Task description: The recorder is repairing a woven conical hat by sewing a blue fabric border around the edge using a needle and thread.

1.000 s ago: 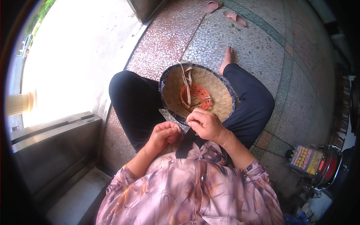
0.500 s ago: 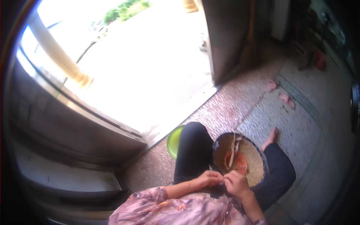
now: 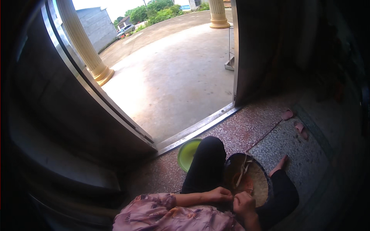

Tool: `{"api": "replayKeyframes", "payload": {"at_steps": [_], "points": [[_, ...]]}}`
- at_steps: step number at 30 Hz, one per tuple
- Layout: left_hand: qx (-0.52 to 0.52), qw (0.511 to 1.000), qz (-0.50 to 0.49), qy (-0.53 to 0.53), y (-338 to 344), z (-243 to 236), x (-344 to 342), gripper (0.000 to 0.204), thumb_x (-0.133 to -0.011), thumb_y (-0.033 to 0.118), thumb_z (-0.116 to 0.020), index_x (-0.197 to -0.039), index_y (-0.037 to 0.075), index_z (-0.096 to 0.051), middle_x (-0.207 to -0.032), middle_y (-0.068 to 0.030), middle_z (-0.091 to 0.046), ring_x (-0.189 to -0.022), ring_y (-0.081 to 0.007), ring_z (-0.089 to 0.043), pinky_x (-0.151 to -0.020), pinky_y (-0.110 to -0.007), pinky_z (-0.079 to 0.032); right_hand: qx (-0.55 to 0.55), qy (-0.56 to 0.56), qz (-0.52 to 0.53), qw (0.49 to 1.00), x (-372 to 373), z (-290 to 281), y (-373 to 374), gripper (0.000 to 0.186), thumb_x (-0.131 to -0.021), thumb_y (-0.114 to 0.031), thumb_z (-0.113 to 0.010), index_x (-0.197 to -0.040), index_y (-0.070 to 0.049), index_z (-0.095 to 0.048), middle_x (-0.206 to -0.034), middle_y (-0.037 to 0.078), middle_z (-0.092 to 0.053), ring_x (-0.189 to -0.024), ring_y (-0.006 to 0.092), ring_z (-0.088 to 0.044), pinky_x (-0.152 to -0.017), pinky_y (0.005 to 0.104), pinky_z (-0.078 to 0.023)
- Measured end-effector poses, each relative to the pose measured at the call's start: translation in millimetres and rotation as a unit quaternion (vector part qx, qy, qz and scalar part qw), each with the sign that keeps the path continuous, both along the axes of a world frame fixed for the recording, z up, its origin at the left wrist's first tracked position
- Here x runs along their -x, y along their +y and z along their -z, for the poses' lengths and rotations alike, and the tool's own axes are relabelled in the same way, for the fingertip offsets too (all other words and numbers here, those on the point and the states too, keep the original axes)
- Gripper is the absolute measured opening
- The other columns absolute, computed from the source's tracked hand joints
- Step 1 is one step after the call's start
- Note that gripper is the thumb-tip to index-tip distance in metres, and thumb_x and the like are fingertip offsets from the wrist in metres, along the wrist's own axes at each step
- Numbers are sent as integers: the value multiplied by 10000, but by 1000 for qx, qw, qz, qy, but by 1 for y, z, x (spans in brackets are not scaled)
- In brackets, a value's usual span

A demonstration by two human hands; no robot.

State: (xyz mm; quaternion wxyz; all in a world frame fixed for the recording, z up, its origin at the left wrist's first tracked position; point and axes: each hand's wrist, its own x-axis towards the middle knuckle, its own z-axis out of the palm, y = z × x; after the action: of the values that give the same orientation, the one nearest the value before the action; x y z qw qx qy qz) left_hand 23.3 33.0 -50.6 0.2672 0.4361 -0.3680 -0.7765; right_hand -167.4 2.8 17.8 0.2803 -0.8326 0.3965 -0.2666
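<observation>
A round woven straw hat lies upside down in my lap, between my knees in dark trousers. A pale strap runs across its hollow, with a reddish patch beside it. My left hand and my right hand are close together at the hat's near rim, fingers curled and pinching something small there. What they pinch is too small to tell. I sit on the floor with one bare foot out to the right.
A green plastic basin stands on the speckled floor left of my knee. A metal door sill and open doorway lie ahead, a sunlit concrete yard with columns beyond. Pink slippers rest to the right.
The view has swung upward, from straight down at my lap to the doorway and yard. The hat and both hands now sit low in the picture; the hands stay together at the rim.
</observation>
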Motion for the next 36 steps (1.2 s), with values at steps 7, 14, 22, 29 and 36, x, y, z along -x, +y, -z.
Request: {"api": "replayKeyframes", "payload": {"at_steps": [7, 14, 22, 29, 36], "points": [[-23, 999, -13, 43, 9, 2, -1, 210, -939, 246, -628, -978, 49, -688, -848, 22, -635, -799, -53, -569, -709, -230, -465, -35, -1, 6, 999, -3, -11, 9, 38, -746, -46, -599, -783, -45, -609, -772, 151, -602, -711, 359, -610, -637, 450, -490], [-59, 995, -42, 67, 7, -16, -5, 191, -941, 223, -632, -987, 43, -677, -855, 25, -637, -784, -52, -572, -700, -218, -466, -49, -36, 45, 997, 10, 16, -1, 38, -766, -47, -590, -800, -42, -606, -777, 155, -598, -736, 381, -605, -639, 456, -477], [-55, 992, -48, 100, 2, -16, -7, 202, -960, 240, -622, -1014, 50, -667, -851, 51, -627, -766, -26, -556, -675, -188, -441, -78, -105, 26, 991, 8, 20, -6, 88, -787, -69, -630, -871, -43, -635, -813, 134, -619, -725, 338, -630, -632, 404, -504], [-33, 994, -31, 100, 12, -8, -4, 199, -970, 235, -611, -1039, 55, -661, -876, 66, -627, -771, -12, -546, -651, -178, -418, -145, -88, 8, 986, 0, 1, 8, 100, -765, -22, -645, -864, -20, -657, -818, 139, -635, -772, 317, -647, -691, 377, -513], [-68, 993, -59, 76, 6, -21, -1, 184, -962, 227, -623, -1028, 58, -658, -853, 53, -622, -751, -19, -551, -653, -178, -435, -123, -97, 36, 987, 8, 20, 3, 82, -799, -23, -595, -870, -42, -631, -821, 127, -625, -747, 324, -642, -654, 394, -514]]}}
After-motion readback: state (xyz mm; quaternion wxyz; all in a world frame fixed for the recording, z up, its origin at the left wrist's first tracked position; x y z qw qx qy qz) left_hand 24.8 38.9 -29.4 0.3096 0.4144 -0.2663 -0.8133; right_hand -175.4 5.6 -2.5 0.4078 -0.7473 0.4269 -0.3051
